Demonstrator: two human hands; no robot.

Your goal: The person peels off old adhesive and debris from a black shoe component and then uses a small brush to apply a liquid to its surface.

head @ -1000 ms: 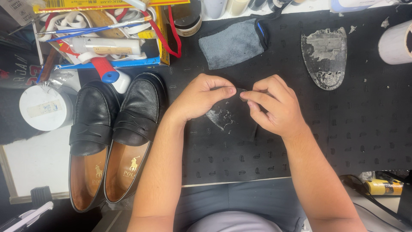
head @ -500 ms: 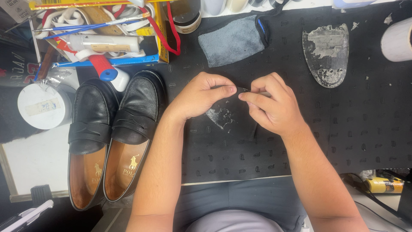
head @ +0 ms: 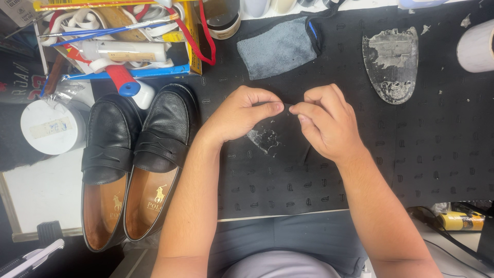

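Two bare hands, left hand [head: 242, 116] and right hand [head: 327, 121], meet mid-mat, fingertips pinched together on a thin clear film piece [head: 266, 138] hanging between them over the black patterned work mat [head: 411, 154]. Peeling or separating looks in hand (black leather loafers [head: 136, 159] wait at the mat's left edge); next needs a steady, gentle pull.

white roll [head: 477, 46] cut off right, thing pinched between fingertips [head: 278, 107] hidden

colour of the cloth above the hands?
Grey, with a blue edge at its right end: the folded cloth on the black mat, head view.
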